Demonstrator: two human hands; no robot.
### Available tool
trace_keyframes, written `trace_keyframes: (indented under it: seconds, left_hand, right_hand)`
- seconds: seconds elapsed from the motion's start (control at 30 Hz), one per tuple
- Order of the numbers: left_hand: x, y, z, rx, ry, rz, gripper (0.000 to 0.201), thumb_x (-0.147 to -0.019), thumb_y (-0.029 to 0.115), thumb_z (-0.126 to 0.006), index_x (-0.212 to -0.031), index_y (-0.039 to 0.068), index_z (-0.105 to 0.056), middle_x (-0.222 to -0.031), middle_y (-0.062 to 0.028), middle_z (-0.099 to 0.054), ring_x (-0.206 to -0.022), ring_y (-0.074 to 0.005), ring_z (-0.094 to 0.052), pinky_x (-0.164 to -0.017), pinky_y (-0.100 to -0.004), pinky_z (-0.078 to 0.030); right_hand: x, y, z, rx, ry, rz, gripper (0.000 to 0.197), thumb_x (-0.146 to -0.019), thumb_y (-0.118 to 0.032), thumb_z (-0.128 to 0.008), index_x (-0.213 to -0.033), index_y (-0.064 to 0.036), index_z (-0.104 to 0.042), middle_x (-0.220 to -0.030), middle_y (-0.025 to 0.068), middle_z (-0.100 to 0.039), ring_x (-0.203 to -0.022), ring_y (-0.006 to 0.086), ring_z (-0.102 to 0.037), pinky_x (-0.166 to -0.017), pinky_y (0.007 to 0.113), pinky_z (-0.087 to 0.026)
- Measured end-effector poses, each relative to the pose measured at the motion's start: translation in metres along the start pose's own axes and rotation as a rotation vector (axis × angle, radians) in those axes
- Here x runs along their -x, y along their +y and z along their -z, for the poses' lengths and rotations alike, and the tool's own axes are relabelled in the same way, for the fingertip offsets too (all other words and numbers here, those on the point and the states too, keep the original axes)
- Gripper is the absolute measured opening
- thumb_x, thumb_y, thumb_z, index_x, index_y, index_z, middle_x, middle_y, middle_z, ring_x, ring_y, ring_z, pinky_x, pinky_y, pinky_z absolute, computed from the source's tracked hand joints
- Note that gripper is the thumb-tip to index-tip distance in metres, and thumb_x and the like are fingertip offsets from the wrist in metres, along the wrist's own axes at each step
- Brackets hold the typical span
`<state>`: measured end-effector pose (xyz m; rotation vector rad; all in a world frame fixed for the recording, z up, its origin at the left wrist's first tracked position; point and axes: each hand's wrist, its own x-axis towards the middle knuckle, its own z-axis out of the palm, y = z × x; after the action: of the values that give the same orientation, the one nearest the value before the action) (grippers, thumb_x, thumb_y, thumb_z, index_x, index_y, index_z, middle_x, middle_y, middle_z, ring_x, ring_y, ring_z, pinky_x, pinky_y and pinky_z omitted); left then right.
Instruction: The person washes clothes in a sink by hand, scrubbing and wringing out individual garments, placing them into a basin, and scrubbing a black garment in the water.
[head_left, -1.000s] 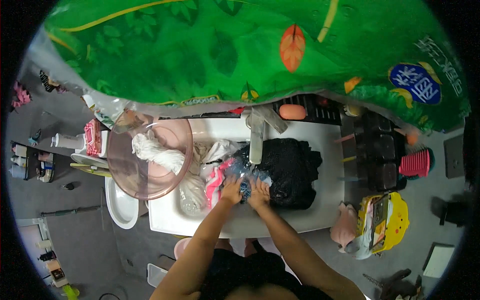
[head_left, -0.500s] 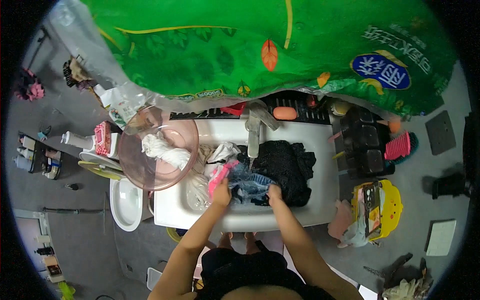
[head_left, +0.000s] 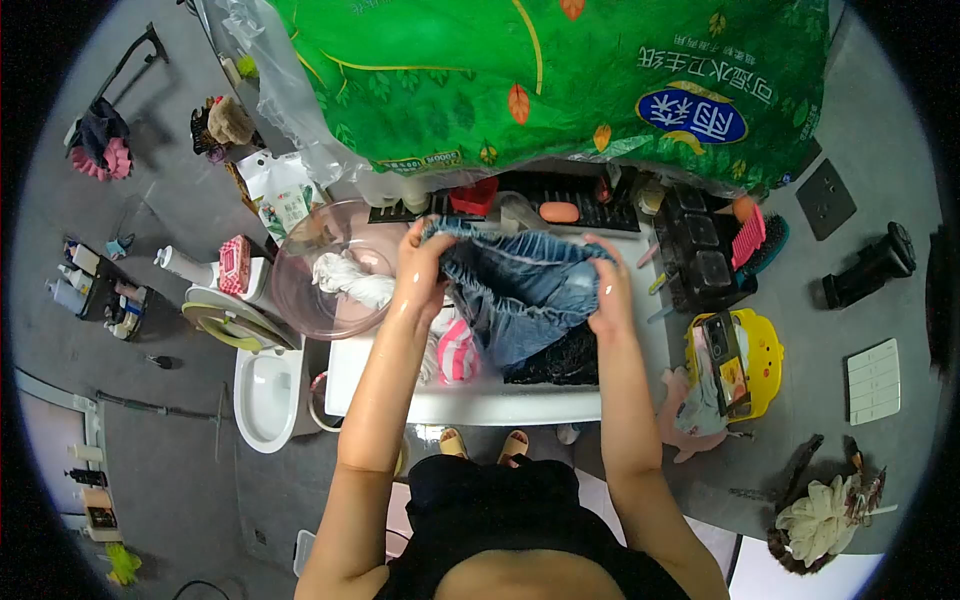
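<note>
Stretched between my two hands is a wet blue denim garment point(head_left: 525, 310) with a gathered elastic waistband, held up above the white sink point(head_left: 480, 408). My left hand point(head_left: 422, 262) grips one side of the waistband and my right hand point(head_left: 610, 290) the other, so the waist gapes wide. Whether it is trousers, shorts or a skirt I cannot tell. Beneath it in the sink lie a black textured cloth point(head_left: 565, 362) and, on the left, a pink-and-white striped cloth point(head_left: 459, 352). The tap is mostly hidden behind the denim.
A clear pink basin point(head_left: 292, 300) with a white cloth point(head_left: 350, 282) overlaps the sink's left end. A green plastic package point(head_left: 450, 100) hangs over the far side. Soap point(head_left: 559, 212) lies on a black rack. At right stand a black organiser point(head_left: 692, 250) and yellow basket point(head_left: 768, 365).
Both hands have risen out of the sink, lifting the denim garment and spreading its waistband apart. The pink-and-white cloth is left lying in the sink. The whole view has shifted somewhat.
</note>
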<state>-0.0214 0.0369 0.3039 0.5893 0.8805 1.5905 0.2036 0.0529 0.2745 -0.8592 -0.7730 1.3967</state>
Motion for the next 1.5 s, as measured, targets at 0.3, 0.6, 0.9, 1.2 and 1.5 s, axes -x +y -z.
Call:
trace_keyframes:
  seconds: [0.3, 0.6, 0.9, 1.2, 1.5]
  left_hand:
    - [-0.009, -0.027, 0.021, -0.169, -0.051, -0.020, 0.030, -0.071, -0.004, -0.051, -0.101, 0.002, -0.055, -0.082, -0.0048, -0.060, -0.071, -0.0108, -0.055, -0.065, -0.0216, -0.044]
    - [-0.018, -0.256, 0.157, -1.845, -0.366, -0.237, 0.058, -0.068, 0.025, -0.059, -0.123, 0.021, -0.041, -0.136, -0.0160, -0.022, -0.125, -0.0380, -0.017, -0.097, -0.0512, -0.022]
    - [-0.037, -0.313, 0.201, -1.991, -0.455, 0.066, 0.052, -0.075, 0.023, -0.050, -0.125, 0.019, -0.037, -0.130, -0.0159, -0.032, -0.122, -0.0357, -0.026, -0.098, -0.0491, -0.023]
    - [-0.044, -0.263, 0.184, -1.991, -0.520, -0.308, 0.034, -0.073, 0.020, -0.050, -0.105, 0.008, -0.052, -0.109, -0.0168, -0.049, -0.102, -0.0350, -0.045, -0.084, -0.0405, -0.040]
    - [0.010, -0.201, 0.133, -0.525, -0.399, 0.164, 0.080, -0.069, -0.001, -0.058, -0.136, 0.015, -0.017, -0.128, -0.0153, -0.035, -0.106, -0.0214, -0.042, -0.085, -0.0248, -0.036]
  right_hand:
    - [-0.015, 0.026, 0.007, 0.113, 0.167, -0.120, 0.030, -0.077, -0.008, -0.042, -0.104, -0.0084, -0.056, -0.088, 0.0040, -0.056, -0.078, 0.0148, -0.054, -0.070, 0.027, -0.044]
    - [0.002, 0.262, 0.096, 1.770, -0.360, -0.229, 0.071, -0.072, -0.022, -0.054, -0.134, -0.0146, -0.020, -0.132, 0.0231, -0.023, -0.126, 0.0370, -0.015, -0.103, 0.040, -0.018]
    - [-0.008, 0.331, 0.130, 1.706, -0.375, -0.333, 0.071, -0.073, -0.019, -0.053, -0.134, -0.0103, -0.017, -0.129, 0.0245, -0.030, -0.121, 0.0376, -0.028, -0.101, 0.039, -0.023]
    - [-0.032, 0.301, 0.119, 1.273, -0.285, -0.626, 0.042, -0.077, -0.024, -0.047, -0.113, -0.0027, -0.049, -0.118, 0.0249, -0.044, -0.111, 0.0381, -0.041, -0.092, 0.040, -0.035]
    - [-0.009, 0.155, 0.080, 0.276, 0.173, -0.786, 0.023, -0.072, -0.016, -0.052, -0.089, 0.0001, -0.050, -0.080, 0.0127, -0.055, -0.058, 0.0238, -0.056, -0.055, 0.035, -0.052]
